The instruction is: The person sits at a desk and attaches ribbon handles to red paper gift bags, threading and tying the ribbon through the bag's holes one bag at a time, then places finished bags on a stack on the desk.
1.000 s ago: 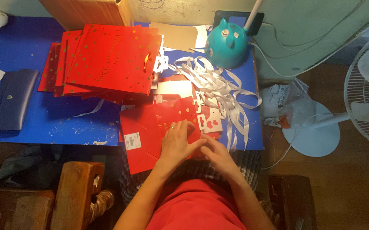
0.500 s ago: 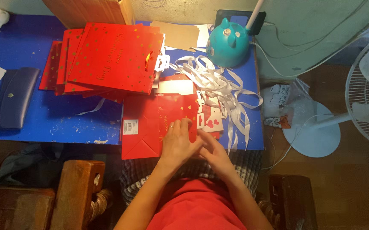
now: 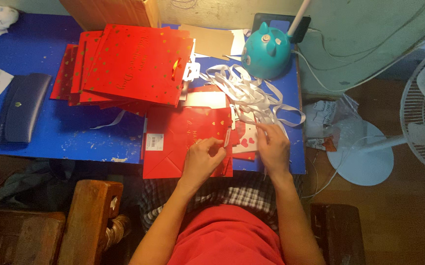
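Two hands: left hand (image 3: 203,158) pins the red bag (image 3: 173,142), right hand (image 3: 273,145) pinches white ribbon (image 3: 244,93) beside the stack (image 3: 129,66).

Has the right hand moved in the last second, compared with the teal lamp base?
Yes. The right hand has left the left hand and gone up toward the white ribbons, nearer the teal lamp base.

Both forearms bare, reaching forward from torso, roughly parallel, elbows bent near bottom of view. Left hand (image 3: 201,158) palm down, fingers curled, thumb and index tip pinched together at upper right of hand. Right hand (image 3: 273,143) just beside left, not touching, back of hand up, fingers bent forward, tips pinching at upper left of hand. Wrists straight. Right hand slightly farther forward than left.
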A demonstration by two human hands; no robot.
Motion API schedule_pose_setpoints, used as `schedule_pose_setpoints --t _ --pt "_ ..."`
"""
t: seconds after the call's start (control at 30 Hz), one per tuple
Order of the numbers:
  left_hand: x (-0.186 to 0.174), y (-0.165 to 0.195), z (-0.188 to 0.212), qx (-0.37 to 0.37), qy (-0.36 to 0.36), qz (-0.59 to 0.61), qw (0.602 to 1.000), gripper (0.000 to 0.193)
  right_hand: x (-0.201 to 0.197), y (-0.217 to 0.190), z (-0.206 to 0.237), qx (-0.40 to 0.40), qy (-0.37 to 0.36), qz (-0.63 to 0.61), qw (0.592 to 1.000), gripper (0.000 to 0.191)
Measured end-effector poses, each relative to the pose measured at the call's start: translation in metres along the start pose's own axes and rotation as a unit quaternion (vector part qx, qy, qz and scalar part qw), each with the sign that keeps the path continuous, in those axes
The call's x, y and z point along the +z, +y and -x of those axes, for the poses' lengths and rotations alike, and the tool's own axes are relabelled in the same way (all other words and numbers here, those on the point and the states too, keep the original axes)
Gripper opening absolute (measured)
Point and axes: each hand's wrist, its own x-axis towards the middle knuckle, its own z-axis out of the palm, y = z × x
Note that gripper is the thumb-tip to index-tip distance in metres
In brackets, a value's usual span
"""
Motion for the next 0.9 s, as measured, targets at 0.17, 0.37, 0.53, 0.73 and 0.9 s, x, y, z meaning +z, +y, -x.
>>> schedule_pose_setpoints --t 0.17,0.37,0.53,0.73,0.9 --pt "-0.004 -0.01 0.002 0.017 -0.002 0.083 0.996 0.025 0.014 -0.005 -0.019 -0.061 0.02 0.084 0.994 0.017" --pt "0.003 -0.018 -0.003 0.033 -0.002 0.086 0.996 0.022 0.013 -0.01 -0.005 0.003 -0.003 -0.026 1.0 0.014" --pt "0.004 -0.025 -0.005 -0.019 -0.035 0.118 0.992 0.024 0.011 -0.005 0.013 0.13 -0.121 -0.279 0.944 0.014" --pt "-0.001 -0.034 -0.004 -0.049 -0.091 0.199 0.975 0.024 0.025 -0.003 0.018 0.18 -0.234 -0.404 0.866 0.021" --pt "-0.001 -0.032 -0.005 -0.042 -0.104 0.205 0.972 0.024 0.031 -0.011 0.025 0.115 -0.206 -0.334 0.913 0.015"
